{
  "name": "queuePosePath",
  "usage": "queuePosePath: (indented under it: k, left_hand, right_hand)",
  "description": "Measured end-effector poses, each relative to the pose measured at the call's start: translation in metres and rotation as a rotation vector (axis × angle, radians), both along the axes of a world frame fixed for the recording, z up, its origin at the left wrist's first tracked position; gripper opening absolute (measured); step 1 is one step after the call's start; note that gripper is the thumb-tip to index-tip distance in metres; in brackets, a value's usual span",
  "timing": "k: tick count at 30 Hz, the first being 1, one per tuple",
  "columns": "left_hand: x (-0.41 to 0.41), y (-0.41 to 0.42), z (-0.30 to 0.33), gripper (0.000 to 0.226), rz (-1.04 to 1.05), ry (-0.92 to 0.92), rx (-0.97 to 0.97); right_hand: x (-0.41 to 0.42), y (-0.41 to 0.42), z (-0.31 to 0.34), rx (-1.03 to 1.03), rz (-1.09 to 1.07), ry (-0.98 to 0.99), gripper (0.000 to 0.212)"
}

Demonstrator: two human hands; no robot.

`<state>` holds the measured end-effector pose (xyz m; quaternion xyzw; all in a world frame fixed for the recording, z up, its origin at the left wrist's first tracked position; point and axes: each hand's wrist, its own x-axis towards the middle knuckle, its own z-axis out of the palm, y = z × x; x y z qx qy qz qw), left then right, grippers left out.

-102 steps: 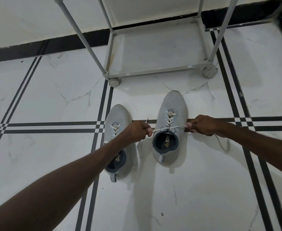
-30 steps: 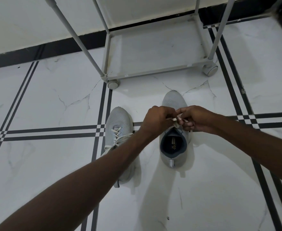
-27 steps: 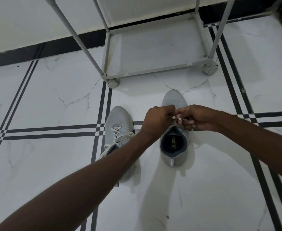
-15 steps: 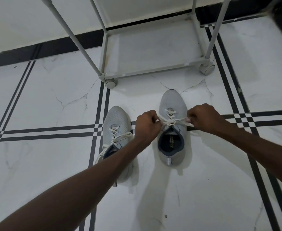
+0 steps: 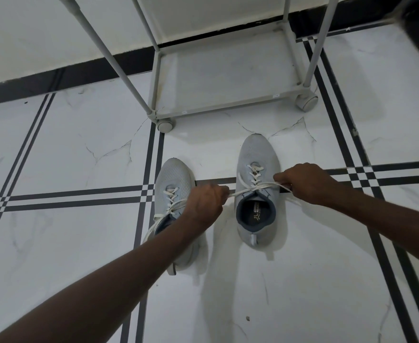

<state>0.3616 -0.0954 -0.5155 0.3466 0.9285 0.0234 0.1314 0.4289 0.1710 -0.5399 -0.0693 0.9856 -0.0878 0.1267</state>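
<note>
The thin white lace (image 5: 240,192) of the grey shoe (image 5: 257,151), set on the tiled floor (image 5: 302,280), is pinched on either side by the left hand (image 5: 204,205) and the right hand (image 5: 302,181). Limp and light, it is judged best gripped near the knot; the soft shoe may be dragged.

Blocked ahead by rack (image 5: 223,108), just beyond toe of right shoe (image 5: 258,154). Narrow between it and left shoe (image 5: 173,179), crossed by taut lace (image 5: 238,193). Open over floor (image 5: 302,280) either side.

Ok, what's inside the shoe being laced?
The shoe opening shows only a dark insole with a pale logo. Further in, the toe end is hidden under the upper and the lace.
</note>
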Motion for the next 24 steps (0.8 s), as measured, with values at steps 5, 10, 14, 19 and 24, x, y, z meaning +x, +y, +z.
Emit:
queuePosePath:
  k: [5,10,14,19,24]
  left_hand:
    - [-0.001,-0.012,-0.002,0.020,0.114,-0.151,0.041]
    - [-0.004,-0.020,-0.008,0.026,0.188,-0.276,0.108]
    - [-0.006,-0.014,-0.005,0.030,0.330,-0.376,0.166]
    - [0.001,0.007,0.006,0.032,0.325,-0.277,0.414]
    - [0.017,0.035,-0.004,0.054,-0.046,0.009,0.270]
  right_hand:
    - [0.010,0.001,-0.013,0.108,0.119,0.205,0.027]
    - [0.014,-0.002,-0.023,0.180,0.103,0.233,0.033]
    - [0.010,-0.005,-0.016,0.191,0.061,0.189,0.015]
    - [0.003,-0.018,-0.003,0.149,-0.044,0.299,0.051]
    - [0.000,-0.043,-0.001,-0.015,0.083,0.357,0.055]
